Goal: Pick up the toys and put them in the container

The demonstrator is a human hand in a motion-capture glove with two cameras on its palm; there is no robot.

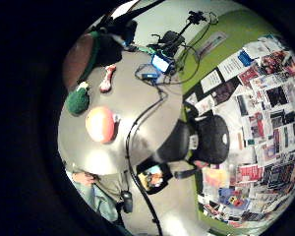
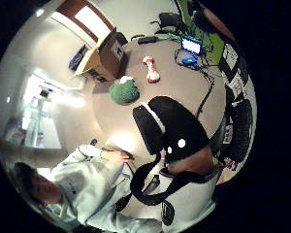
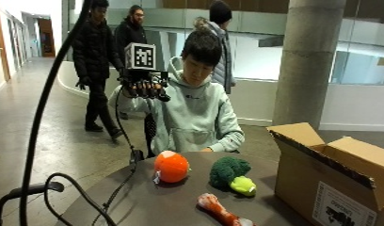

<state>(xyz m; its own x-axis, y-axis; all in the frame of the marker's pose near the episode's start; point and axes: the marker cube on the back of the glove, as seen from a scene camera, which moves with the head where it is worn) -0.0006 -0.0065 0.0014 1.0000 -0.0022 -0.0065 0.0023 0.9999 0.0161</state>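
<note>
In the outside view my gloved right hand (image 3: 145, 88) is raised high above the table's far left, beside the person's shoulder, fingers hanging loosely curled and holding nothing. On the round grey table (image 3: 148, 202) lie an orange ball (image 3: 171, 166), a green broccoli plush (image 3: 229, 173) and a bone toy (image 3: 218, 210) nearer the front. An open cardboard box (image 3: 330, 179) stands at the right. The little finger side palm view looks down on the ball (image 1: 100, 124), broccoli (image 1: 77, 101) and bone (image 1: 107, 78). In the thumb side palm view the glove (image 2: 169, 126) hides the ball; broccoli (image 2: 123, 91), bone (image 2: 151, 70) and box (image 2: 104, 60) show.
A black cable (image 3: 42, 141) arcs up at the left and runs across the table (image 1: 137, 132). A small device with a lit blue screen (image 1: 161, 63) sits at the table's edge. A black office chair (image 1: 206, 137) stands beside the table. The bare left hand (image 2: 117, 155) rests at the table edge.
</note>
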